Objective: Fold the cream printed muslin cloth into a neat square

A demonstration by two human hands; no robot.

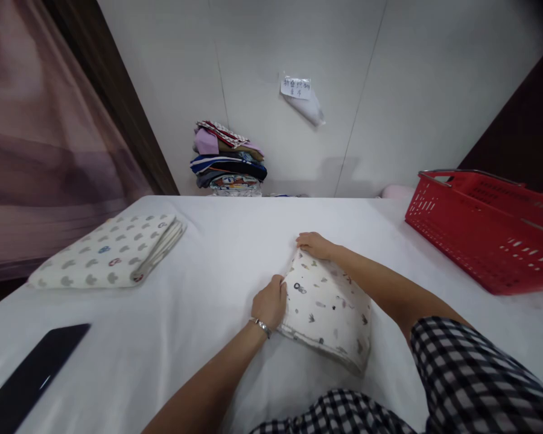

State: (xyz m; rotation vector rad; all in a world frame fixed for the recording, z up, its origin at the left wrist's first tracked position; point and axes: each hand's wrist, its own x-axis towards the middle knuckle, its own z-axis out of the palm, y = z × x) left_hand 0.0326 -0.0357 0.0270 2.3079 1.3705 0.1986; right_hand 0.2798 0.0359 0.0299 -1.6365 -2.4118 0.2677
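Note:
A folded white cloth (326, 307) with small printed figures lies at a slant on the white-covered table, close to my body. My left hand (270, 302) grips its left edge, thumb on top and the fingers curled out of sight. At the cloth's far corner rests my right hand (315, 246), its fingers bent over the edge and pinching it. Farther left lies a thicker folded cloth (108, 250) with grey mouse-head shapes; neither hand touches it.
A red plastic basket (470, 232) with metal handles stands at the right. A flat black object (36, 374) lies at the near left. Behind the table rises a stack of folded fabrics (230, 163) against the wall. A handwritten note (296, 88) hangs there. A curtain (49, 138) borders the left.

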